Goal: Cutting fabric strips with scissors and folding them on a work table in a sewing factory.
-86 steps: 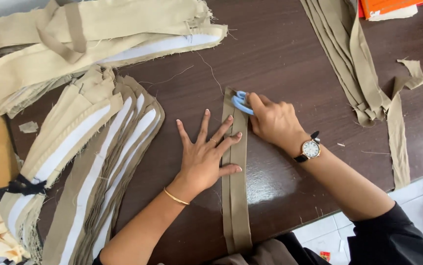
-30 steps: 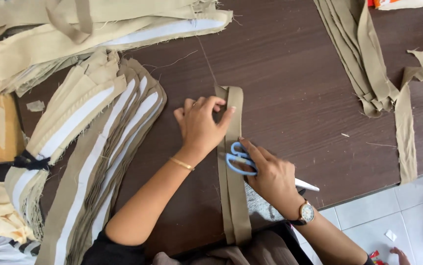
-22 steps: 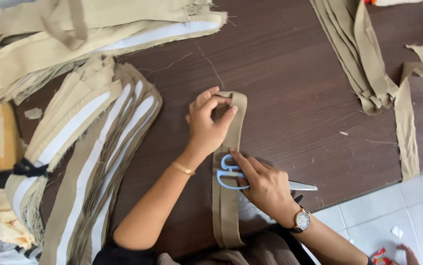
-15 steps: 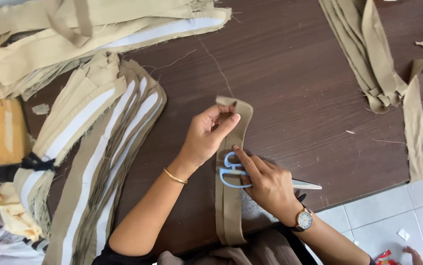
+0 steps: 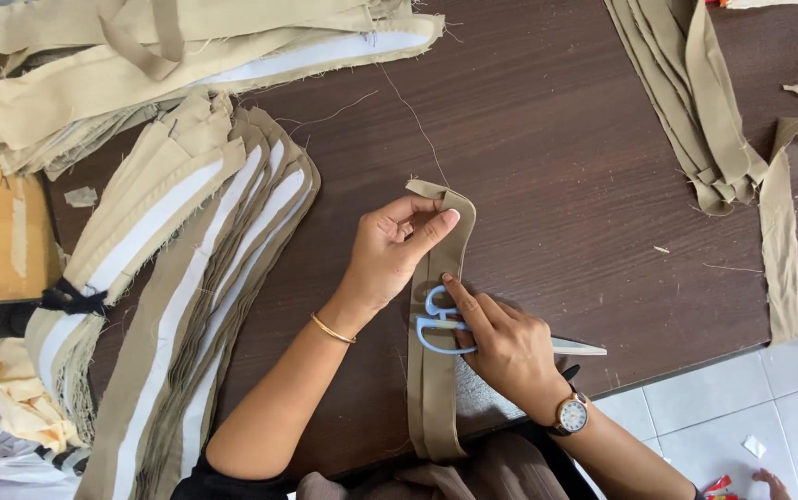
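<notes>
A long khaki fabric strip (image 5: 432,380) lies lengthwise on the dark wooden table (image 5: 547,176), running toward me. My left hand (image 5: 397,248) pinches its far end and lifts it slightly off the table. My right hand (image 5: 503,343) rests on the strip just below, gripping blue-handled scissors (image 5: 436,322) whose blades point right past my palm. A watch sits on my right wrist and a thin bangle on my left.
A curved stack of khaki and white waistband pieces (image 5: 186,278) lies to the left. More khaki pieces are piled at the top left (image 5: 186,46). Folded strips (image 5: 704,102) and a loose strip (image 5: 779,241) lie at the right. The table edge runs along the bottom right over tiled floor (image 5: 741,407).
My right hand with the scissors slid down the strip toward me. My left hand went from pressing flat on the strip to pinching and lifting its far end.
</notes>
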